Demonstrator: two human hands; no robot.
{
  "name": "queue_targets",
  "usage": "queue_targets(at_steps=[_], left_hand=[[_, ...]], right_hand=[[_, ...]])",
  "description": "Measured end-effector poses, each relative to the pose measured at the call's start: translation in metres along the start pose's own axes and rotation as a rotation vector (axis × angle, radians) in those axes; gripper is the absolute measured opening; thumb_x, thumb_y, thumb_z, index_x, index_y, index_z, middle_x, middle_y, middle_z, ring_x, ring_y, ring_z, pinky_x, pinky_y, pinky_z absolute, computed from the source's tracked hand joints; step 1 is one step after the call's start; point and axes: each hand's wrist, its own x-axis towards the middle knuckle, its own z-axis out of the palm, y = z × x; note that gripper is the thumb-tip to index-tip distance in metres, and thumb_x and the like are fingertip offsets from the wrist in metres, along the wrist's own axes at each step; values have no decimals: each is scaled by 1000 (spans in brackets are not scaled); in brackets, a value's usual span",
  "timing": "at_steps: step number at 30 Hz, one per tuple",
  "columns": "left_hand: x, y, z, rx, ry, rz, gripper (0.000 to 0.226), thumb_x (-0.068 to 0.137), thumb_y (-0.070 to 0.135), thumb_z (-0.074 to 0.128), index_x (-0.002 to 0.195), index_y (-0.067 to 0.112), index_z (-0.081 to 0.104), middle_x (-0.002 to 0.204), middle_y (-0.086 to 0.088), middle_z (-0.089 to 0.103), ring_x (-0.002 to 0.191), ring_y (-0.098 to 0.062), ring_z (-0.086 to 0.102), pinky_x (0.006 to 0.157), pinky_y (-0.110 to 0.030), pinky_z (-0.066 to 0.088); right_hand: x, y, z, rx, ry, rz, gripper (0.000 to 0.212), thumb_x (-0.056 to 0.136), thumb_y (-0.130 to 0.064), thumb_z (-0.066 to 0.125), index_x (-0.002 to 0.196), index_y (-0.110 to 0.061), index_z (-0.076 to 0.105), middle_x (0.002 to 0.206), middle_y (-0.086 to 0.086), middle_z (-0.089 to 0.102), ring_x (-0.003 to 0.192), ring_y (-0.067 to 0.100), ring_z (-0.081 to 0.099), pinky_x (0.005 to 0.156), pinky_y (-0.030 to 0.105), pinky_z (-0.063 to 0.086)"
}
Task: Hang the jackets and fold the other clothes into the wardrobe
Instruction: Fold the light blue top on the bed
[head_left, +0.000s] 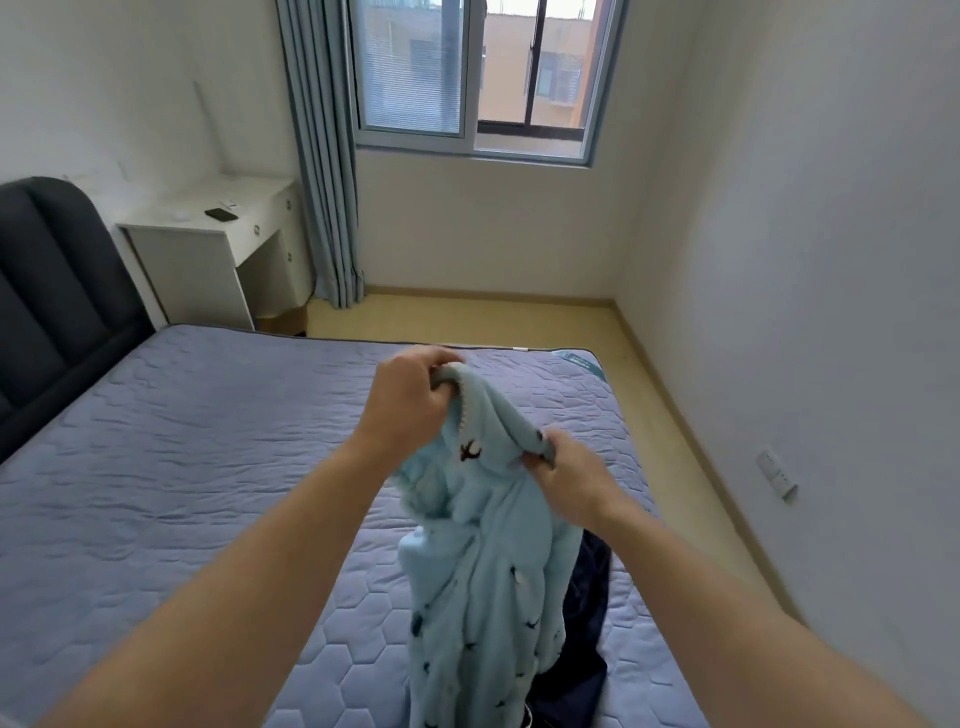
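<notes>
Head view suggests early progress: left hand (410, 400) and right hand (569, 480) both grip the pale-blue fleece garment (483, 582), hanging unfolded below their fingers (553, 448); a dark garment (589, 603) waits beneath, wardrobe unseen.

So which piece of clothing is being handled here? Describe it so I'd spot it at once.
Find the big purple-grey mattress; above its near right part the left hand and right hand hold up the fleece garment. It is fluffy, light blue with small dark motifs, unlike the plain navy cloth beside it.
</notes>
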Motion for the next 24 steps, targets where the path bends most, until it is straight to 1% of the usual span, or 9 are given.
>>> queue_targets(at_steps=[4,8,10,13,15,18,20,22,24], left_hand=[[1,-19,3,96,-186,-289,35,101,41,49,96,12,65,88,-6,67,86,-29,61,71,-37,47],[-7,-25,5,-491,-402,-472,60,92,67,47,105,13,68,99,-11,73,96,-32,70,83,-48,59],[-12,-41,6,-929,-596,-512,54,97,57,47,116,11,68,109,-16,71,100,-33,69,82,-46,58],[-26,-52,19,-1353,-588,-754,32,90,23,45,102,8,70,92,-13,63,74,-25,65,67,-37,55],[-34,-47,38,-1044,-573,-753,31,92,2,41,114,3,63,91,-11,65,65,-21,66,58,-34,55],[-48,-29,63,-448,-702,-541,40,88,-9,62,126,2,58,111,-12,66,84,-20,69,70,-37,59],[-54,-12,80,-431,-755,-448,20,90,-7,64,110,-8,62,99,-15,65,82,-22,62,74,-40,57],[-50,8,99,-602,-659,-630,14,99,-6,50,107,-6,61,97,-15,62,82,-23,64,65,-26,56],[-47,10,111,-635,-610,-843,26,100,-10,41,123,-8,54,114,-19,61,108,-28,64,75,-16,55]], right_hand=[[5,-11,-29,19,256,-140,17,96,-31,63,87,-23,51,78,-5,57,73,21,50,61,35,37],[2,-27,-68,-311,461,-343,26,92,-40,67,91,-17,56,80,-5,52,71,22,46,59,33,37],[-4,-35,-85,-470,529,-396,31,94,-47,61,95,-16,56,80,-4,50,68,24,49,55,33,41],[-11,-45,-106,-627,620,-472,36,95,-50,57,94,-13,56,81,5,54,66,28,54,50,33,41],[-14,-50,-118,-669,660,-479,40,96,-52,54,94,-12,56,83,7,56,69,29,56,51,32,38],[-19,-55,-132,-683,691,-424,49,96,-59,41,100,-12,55,88,8,56,74,29,54,54,36,45],[-23,-54,-139,-671,720,-408,53,94,-62,36,99,-12,54,88,8,56,74,28,52,54,36,46],[-27,-51,-146,-655,742,-391,52,94,-61,37,98,-11,52,88,7,56,73,27,51,54,35,43],[-30,-46,-150,-648,765,-369,52,95,-61,37,96,-11,50,87,7,55,72,27,51,54,35,42]])
